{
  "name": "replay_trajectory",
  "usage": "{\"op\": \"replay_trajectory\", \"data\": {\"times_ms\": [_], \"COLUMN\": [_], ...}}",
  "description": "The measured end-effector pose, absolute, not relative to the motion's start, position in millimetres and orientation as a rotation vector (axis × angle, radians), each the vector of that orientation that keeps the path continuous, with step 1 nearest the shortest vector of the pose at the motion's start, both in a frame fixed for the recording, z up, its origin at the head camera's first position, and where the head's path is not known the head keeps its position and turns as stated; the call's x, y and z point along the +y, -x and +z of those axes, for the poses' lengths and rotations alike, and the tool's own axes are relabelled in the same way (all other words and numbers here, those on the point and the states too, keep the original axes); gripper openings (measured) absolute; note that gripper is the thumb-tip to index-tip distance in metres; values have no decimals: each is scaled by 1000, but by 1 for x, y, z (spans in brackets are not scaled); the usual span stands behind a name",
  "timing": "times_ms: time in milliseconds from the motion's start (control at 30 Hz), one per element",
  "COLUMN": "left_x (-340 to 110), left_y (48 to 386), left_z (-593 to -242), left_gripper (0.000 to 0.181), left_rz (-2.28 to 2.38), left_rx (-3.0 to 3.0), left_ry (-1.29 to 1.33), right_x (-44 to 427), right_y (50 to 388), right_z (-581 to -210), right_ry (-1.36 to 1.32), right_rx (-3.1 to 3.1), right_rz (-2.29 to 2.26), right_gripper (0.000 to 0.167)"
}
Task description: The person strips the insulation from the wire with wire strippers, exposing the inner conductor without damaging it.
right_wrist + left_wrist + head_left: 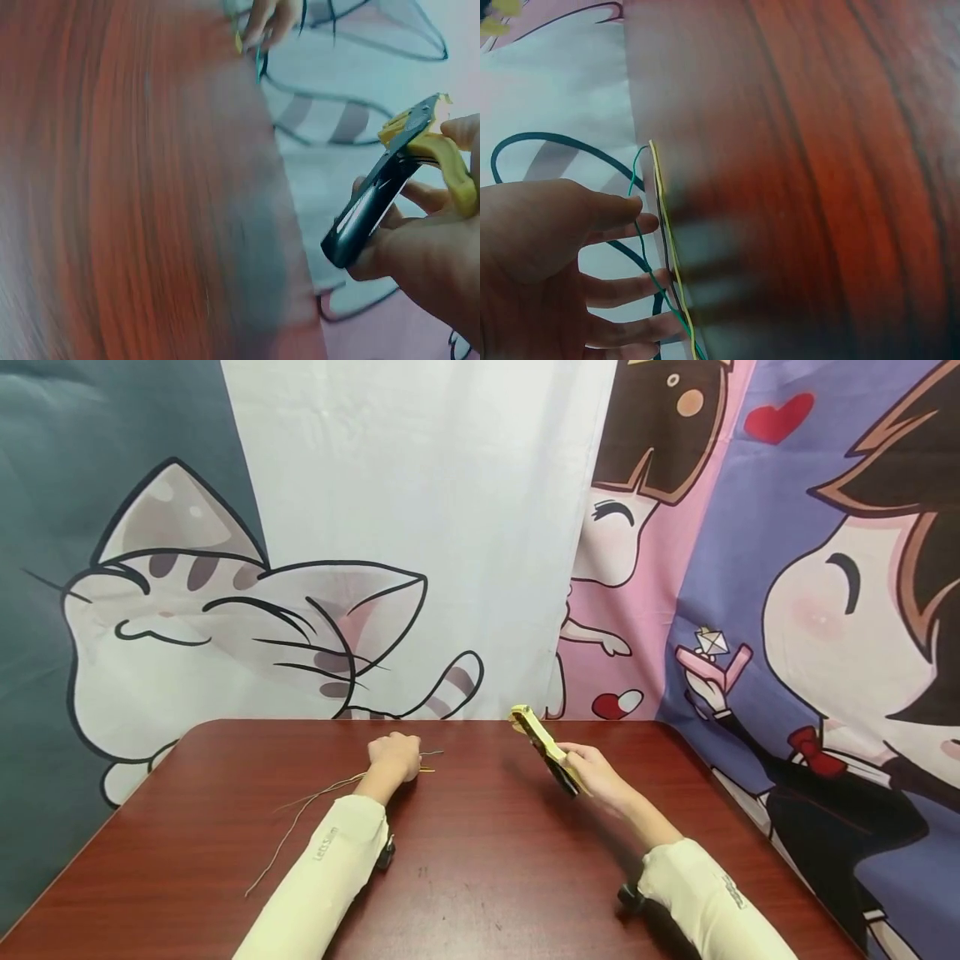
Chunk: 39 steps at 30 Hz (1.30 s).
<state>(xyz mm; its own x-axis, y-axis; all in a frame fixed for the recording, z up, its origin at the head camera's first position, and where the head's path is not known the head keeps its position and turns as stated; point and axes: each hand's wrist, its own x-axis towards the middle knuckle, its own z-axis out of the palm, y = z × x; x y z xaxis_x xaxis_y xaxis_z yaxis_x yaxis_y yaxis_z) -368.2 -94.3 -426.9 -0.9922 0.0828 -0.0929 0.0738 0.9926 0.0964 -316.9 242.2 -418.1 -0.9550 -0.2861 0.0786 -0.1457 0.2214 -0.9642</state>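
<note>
Wires (672, 251) lay near the far edge of the table (465, 860), where the left hand (395, 757) pinched a green wire (643, 247), maybe to steady it, and hid some of the bunch. The right hand (600, 781) gripped a yellow tool (547, 745), perhaps keeping it ready. Behind hung a cat cloth (210, 668).

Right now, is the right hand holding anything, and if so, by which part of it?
Yes, the right hand holds a yellow-and-black tool by its handles.
</note>
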Motion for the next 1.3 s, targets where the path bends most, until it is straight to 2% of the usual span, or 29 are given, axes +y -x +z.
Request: {"op": "replay_trajectory", "data": {"times_ms": [100,333,567,767,1000,1300], "left_x": [-93,-96,-97,-99,-99,-99], "left_y": [369,371,373,370,366,365], "left_z": [-427,-429,-435,-435,-431,-426], "left_gripper": [27,29,22,11,29,8], "left_rz": [126,107,117,108,105,149], "left_rx": [3056,3065,3076,3101,3097,3092], "left_ry": [-114,-100,-143,-202,-236,-382], "right_x": [232,223,221,214,211,208], "right_y": [309,299,292,287,282,278], "right_z": [-413,-413,-418,-420,-420,-420], "right_ry": [362,419,573,640,616,547], "right_rx": [2059,1623,1466,1462,1454,1532], "right_rz": [-2026,-2185,-2127,-2099,-2097,-1988], "right_gripper": [47,28,52,45,41,29]}}
